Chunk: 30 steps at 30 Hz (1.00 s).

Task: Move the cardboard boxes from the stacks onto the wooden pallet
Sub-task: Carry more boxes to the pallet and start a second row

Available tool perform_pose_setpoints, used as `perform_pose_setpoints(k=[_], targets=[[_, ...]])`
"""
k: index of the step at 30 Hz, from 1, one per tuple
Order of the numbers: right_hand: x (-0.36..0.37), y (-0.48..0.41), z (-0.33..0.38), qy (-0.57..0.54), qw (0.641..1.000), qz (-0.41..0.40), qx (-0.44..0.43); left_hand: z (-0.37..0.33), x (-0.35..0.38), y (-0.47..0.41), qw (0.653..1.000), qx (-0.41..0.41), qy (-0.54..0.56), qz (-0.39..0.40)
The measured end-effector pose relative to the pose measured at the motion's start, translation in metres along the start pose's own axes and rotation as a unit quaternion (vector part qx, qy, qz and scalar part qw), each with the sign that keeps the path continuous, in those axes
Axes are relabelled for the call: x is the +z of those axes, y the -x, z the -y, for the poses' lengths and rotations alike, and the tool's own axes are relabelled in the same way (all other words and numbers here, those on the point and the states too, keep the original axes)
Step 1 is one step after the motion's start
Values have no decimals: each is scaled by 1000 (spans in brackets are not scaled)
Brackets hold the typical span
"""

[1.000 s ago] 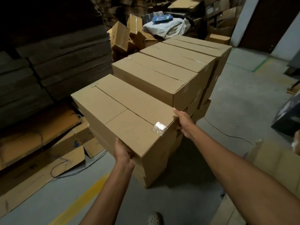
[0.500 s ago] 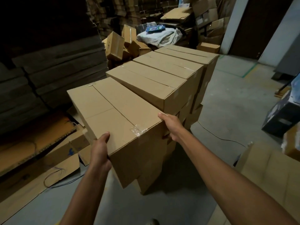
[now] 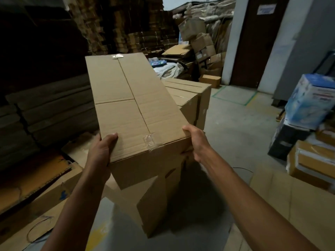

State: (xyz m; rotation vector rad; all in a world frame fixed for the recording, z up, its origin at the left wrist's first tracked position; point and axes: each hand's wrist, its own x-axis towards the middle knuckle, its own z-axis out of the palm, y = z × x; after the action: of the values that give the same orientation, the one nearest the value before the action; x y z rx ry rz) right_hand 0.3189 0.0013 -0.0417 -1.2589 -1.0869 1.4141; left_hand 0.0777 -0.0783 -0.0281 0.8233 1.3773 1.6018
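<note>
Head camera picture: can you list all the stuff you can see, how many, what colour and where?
held cardboard box: one, brown, taped, tilted up in the middle, in both hands
stacked cardboard boxes: several, brown, behind and under the held one
flat cardboard piles: many, dark brown, left
jumbled boxes: several, brown, far back
white cloth bundle: one, behind the stack
blue and white box: one, right, on a black box
dark door: one, back right
floor: grey, green tape lines
left hand: one, fingers on the box's near left corner
right hand: one, on the near right corner
</note>
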Motion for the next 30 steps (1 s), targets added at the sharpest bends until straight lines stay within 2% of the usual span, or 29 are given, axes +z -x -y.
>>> perform_pose_setpoints(k=[6,12,20,30], targets=[[-54,73,10,10,996,-81,29,1,28,22,991,-1,-8,135],[-90,156,-16,36,971,-229,60,30,44,62,960,-33,-19,276],[-122,278,-91,20,934,-336,119,84,59,139,922,-100,-82,366],[-164,346,-199,-21,900,-379,214,188,74,198,866,-231,-144,419]])
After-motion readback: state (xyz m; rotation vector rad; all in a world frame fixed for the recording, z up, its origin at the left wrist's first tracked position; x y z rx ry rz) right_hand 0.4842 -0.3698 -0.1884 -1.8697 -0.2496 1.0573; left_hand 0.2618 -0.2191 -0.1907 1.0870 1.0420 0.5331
